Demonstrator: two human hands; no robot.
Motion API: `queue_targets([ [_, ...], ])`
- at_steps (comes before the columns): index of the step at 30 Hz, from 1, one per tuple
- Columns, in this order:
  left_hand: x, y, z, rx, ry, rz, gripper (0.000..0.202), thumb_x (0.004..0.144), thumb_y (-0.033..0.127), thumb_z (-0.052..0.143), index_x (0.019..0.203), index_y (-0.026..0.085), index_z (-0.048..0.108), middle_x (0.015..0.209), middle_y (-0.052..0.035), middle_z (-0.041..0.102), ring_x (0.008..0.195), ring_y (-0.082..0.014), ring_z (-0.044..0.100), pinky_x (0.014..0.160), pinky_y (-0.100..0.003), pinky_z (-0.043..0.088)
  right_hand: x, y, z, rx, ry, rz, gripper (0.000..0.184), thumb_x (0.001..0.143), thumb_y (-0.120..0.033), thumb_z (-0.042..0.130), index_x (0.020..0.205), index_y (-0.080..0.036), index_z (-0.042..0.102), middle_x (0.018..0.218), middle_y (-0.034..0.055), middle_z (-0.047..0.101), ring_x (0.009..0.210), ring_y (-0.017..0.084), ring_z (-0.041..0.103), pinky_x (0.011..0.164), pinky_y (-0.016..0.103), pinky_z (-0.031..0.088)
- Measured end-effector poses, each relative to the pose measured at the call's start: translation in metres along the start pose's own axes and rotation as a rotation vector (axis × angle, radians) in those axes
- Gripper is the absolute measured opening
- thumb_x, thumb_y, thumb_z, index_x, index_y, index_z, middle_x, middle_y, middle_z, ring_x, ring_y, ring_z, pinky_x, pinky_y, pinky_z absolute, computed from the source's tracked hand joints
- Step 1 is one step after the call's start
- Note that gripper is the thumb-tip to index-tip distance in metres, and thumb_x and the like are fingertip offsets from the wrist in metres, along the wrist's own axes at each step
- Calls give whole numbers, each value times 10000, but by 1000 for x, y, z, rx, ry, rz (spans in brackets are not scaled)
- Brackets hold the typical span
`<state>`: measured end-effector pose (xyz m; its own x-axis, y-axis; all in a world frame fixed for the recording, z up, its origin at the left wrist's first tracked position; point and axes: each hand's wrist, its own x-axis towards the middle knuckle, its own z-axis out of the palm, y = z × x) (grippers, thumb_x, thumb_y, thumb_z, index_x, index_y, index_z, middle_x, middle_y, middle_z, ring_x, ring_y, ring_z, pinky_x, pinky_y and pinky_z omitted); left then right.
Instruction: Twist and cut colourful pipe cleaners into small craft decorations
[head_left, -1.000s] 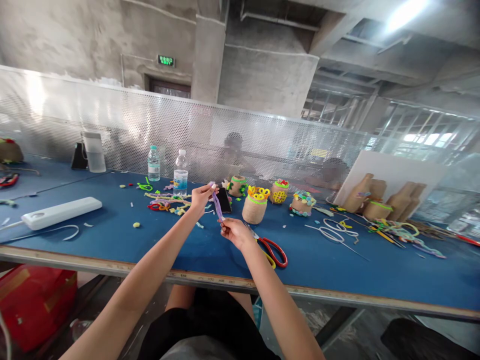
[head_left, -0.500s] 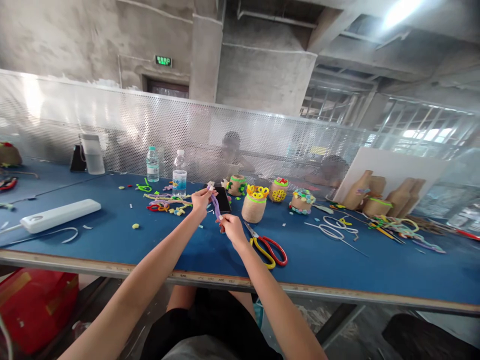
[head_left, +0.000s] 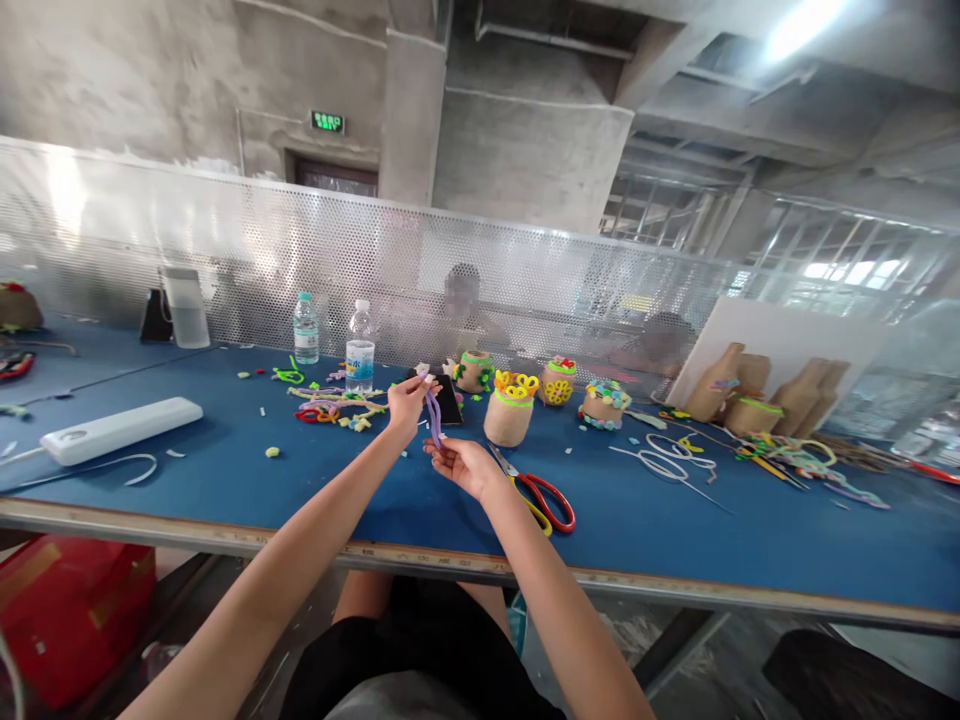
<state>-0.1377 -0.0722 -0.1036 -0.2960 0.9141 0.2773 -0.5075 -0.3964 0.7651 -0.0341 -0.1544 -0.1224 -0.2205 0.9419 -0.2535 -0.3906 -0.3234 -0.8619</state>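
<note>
Between my two hands hangs a purple pipe cleaner, above the blue table. My left hand pinches its upper end. My right hand sits just below, palm up, fingers curled round the lower end. Red and yellow scissors lie on the table right beside my right wrist. A black phone lies flat behind the pipe cleaner.
Several twine-wrapped jars with coloured trims stand behind my hands. Two water bottles, loose pipe cleaners, a white power strip and bottle-shaped cardboard forms lie around. A perforated screen backs the table; a person sits behind it.
My right hand has dropped slightly and turned palm up under the pipe cleaner. My left hand has stayed at its upper end.
</note>
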Motion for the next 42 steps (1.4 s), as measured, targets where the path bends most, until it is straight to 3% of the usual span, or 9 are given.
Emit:
queue_targets([
  [8, 0, 0, 0, -3, -14, 18, 87, 660, 107, 741, 734, 75, 706, 623, -32, 676, 580, -140, 651, 714, -314, 538, 4, 1, -4, 58, 54, -33, 260, 871, 19, 432, 700, -52, 615, 619, 92, 681, 452, 73, 604, 513, 149, 539],
  [16, 8, -1, -5, -8, 5, 5, 122, 660, 168, 750, 736, 83, 706, 635, -47, 680, 576, -128, 639, 624, -265, 522, 4, 1, 0, 39, 86, -100, 308, 861, 46, 409, 639, -89, 574, 573, 83, 677, 473, 102, 637, 500, 169, 546],
  [25, 5, 2, -4, 2, -66, 37, 239, 621, 285, 784, 754, 99, 716, 651, -48, 683, 601, -126, 630, 627, -257, 512, 2, 0, -1, 64, 13, -77, 253, 878, 4, 426, 708, -53, 604, 670, 138, 703, 525, 113, 658, 558, 190, 567],
  [31, 3, 3, -4, 15, -121, 65, 313, 602, 351, 785, 801, 118, 722, 678, -40, 690, 644, -141, 645, 630, -252, 504, 7, 1, -5, 79, 15, -74, 241, 888, -12, 421, 739, -56, 605, 659, 122, 703, 524, 105, 656, 578, 183, 568],
  [42, 4, 2, -4, -14, -119, 80, 317, 646, 340, 758, 878, 128, 713, 745, -51, 708, 686, -157, 667, 701, -294, 525, 5, 0, -5, 73, 10, -42, 240, 880, -15, 426, 737, -61, 614, 656, 122, 703, 514, 104, 650, 565, 177, 563],
])
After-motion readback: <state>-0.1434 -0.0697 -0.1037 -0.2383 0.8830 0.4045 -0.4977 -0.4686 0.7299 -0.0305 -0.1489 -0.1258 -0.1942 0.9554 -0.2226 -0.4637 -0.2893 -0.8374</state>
